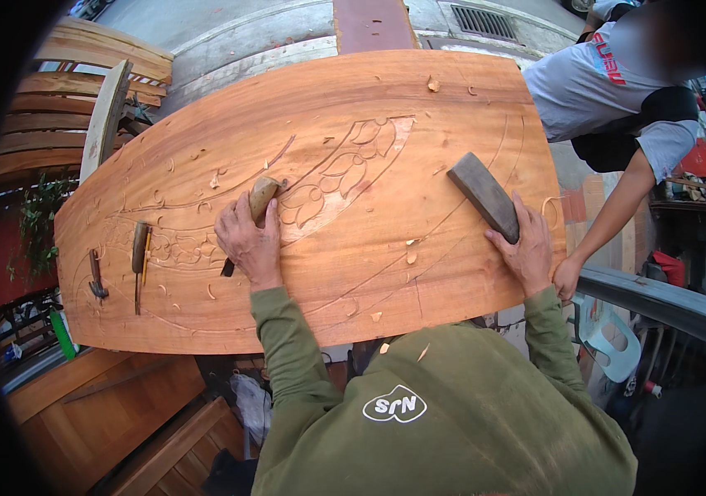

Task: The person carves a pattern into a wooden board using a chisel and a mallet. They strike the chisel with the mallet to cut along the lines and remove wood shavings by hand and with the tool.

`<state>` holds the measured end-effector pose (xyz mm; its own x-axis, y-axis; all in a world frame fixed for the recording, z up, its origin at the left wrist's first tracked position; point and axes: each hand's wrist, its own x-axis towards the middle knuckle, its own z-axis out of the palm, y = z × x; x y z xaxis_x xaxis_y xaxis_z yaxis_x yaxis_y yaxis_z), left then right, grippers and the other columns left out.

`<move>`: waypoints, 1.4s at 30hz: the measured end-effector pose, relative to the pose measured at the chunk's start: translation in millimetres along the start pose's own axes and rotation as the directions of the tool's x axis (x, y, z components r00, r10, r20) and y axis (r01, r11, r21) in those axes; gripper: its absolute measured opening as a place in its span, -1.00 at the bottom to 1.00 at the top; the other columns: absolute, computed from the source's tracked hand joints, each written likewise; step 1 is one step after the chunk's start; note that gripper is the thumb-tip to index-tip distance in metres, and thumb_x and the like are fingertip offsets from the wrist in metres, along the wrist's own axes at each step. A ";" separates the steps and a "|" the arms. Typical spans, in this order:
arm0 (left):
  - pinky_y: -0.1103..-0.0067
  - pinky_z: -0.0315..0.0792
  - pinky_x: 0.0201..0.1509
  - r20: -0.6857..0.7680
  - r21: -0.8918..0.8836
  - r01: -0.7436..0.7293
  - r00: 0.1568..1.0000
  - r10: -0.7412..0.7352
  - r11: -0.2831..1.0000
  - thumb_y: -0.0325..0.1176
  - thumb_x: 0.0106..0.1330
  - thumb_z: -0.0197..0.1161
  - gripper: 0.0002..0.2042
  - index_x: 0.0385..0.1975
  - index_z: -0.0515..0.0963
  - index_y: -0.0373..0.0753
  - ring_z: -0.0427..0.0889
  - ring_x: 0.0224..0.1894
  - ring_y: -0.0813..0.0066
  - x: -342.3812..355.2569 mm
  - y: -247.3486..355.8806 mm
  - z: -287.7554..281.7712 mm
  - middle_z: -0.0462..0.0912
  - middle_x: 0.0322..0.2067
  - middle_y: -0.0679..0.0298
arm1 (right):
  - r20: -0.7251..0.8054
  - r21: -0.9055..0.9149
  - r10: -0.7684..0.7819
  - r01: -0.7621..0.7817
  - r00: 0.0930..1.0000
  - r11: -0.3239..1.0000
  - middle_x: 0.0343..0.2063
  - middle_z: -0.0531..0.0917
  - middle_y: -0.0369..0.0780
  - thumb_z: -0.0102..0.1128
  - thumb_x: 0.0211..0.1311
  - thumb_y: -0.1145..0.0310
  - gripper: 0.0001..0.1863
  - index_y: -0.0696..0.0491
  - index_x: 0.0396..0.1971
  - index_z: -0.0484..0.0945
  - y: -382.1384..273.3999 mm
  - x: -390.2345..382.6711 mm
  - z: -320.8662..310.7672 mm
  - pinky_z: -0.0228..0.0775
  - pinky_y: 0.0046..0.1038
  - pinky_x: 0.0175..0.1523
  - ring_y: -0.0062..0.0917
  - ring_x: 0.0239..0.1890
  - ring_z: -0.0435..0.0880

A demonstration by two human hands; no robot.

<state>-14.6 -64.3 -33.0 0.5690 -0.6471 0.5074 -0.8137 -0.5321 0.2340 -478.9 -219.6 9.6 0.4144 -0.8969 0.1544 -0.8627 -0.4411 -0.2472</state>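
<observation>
Board point(444, 281): outdoors, lying flat, strewn with shavings point(434, 83).
Left hand point(250, 240): curled around chisel point(264, 192), beside carving point(345, 178).
Right hand point(529, 250): gripping block point(484, 194), over board.
Carving: a loose grip could let chisel gouge it.

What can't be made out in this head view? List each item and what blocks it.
All in the head view:
- Middle of the wooden-handled tool: covered by the left hand.
- Gripped end of the wooden block: partly covered by the right hand.
- Co-worker's head: blurred.
- Underside of the wooden panel: hidden by its top.
</observation>
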 end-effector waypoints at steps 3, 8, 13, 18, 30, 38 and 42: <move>0.13 0.38 0.40 -0.015 0.011 0.043 0.999 -0.042 0.999 0.02 0.26 0.57 -0.39 0.24 0.63 -0.14 0.49 0.30 0.02 -1.0 -15.0 9.8 0.61 0.15 0.11 | 0.012 -0.006 -0.020 0.020 1.000 1.000 0.06 0.63 -0.11 0.62 0.07 -0.12 0.03 -0.12 0.55 0.40 -0.2 3.6 2.6 0.47 -0.15 0.24 -0.15 0.13 0.60; 0.12 0.36 0.44 0.016 -0.014 0.081 0.997 -0.081 0.997 0.09 0.33 0.48 -0.28 0.38 0.50 -0.20 0.46 0.36 -0.03 0.7 -8.8 13.5 0.58 0.24 0.02 | -0.030 0.002 -0.019 0.019 0.999 1.000 0.08 0.63 -0.09 0.59 0.08 -0.20 0.03 0.01 0.49 0.41 10.3 1.2 6.1 0.46 -0.14 0.26 -0.15 0.14 0.60; 0.10 0.36 0.43 0.035 0.032 0.110 0.993 -0.111 0.993 0.15 0.38 0.42 -0.29 0.38 0.50 -0.22 0.47 0.37 -0.04 -1.7 -7.8 11.4 0.58 0.26 0.01 | -0.023 0.008 0.004 -0.004 1.000 1.000 0.09 0.63 -0.09 0.55 0.11 -0.26 0.02 0.05 0.46 0.43 8.0 -1.0 4.8 0.43 -0.12 0.29 -0.16 0.17 0.58; 0.09 0.36 0.43 0.008 0.032 0.095 0.995 -0.096 0.995 0.16 0.39 0.39 -0.30 0.36 0.51 -0.22 0.50 0.35 -0.05 -1.3 -8.0 15.8 0.60 0.24 0.00 | -0.036 0.028 -0.008 0.009 0.999 1.000 0.08 0.63 -0.09 0.50 0.15 -0.29 -0.03 0.05 0.41 0.47 12.9 -3.9 4.7 0.44 -0.12 0.27 -0.15 0.15 0.58; 0.11 0.37 0.43 0.021 0.018 0.146 0.989 -0.146 0.989 0.13 0.38 0.40 -0.36 0.27 0.56 -0.23 0.50 0.35 -0.01 -0.6 -6.7 17.8 0.63 0.20 0.04 | -0.087 0.025 -0.037 0.039 0.995 0.999 0.08 0.65 -0.09 0.47 0.17 -0.32 -0.07 0.05 0.37 0.52 17.8 -6.3 7.5 0.46 -0.12 0.25 -0.15 0.16 0.59; 0.11 0.38 0.41 0.015 0.033 0.159 0.987 -0.159 0.987 0.16 0.39 0.38 -0.32 0.33 0.50 -0.23 0.52 0.33 -0.04 -4.6 -13.0 19.0 0.60 0.22 -0.01 | -0.103 0.029 -0.023 0.026 0.994 0.999 0.05 0.67 -0.09 0.48 0.19 -0.27 -0.11 0.05 0.34 0.53 14.3 -9.5 8.1 0.46 -0.11 0.24 -0.15 0.14 0.60; 0.11 0.39 0.40 0.004 0.048 0.152 0.988 -0.153 0.987 0.17 0.40 0.37 -0.29 0.38 0.47 -0.21 0.52 0.31 -0.06 -5.9 -14.9 22.2 0.59 0.22 -0.04 | -0.114 0.030 -0.052 0.056 0.992 0.998 0.06 0.67 -0.09 0.48 0.19 -0.25 -0.13 0.06 0.33 0.54 15.7 -8.8 9.9 0.47 -0.10 0.23 -0.15 0.13 0.61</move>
<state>-3.2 -64.6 -57.9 0.6872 -0.5606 0.4620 -0.7109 -0.6501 0.2685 -493.1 -218.9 -5.1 0.4229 -0.8634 0.2751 -0.8293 -0.4912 -0.2666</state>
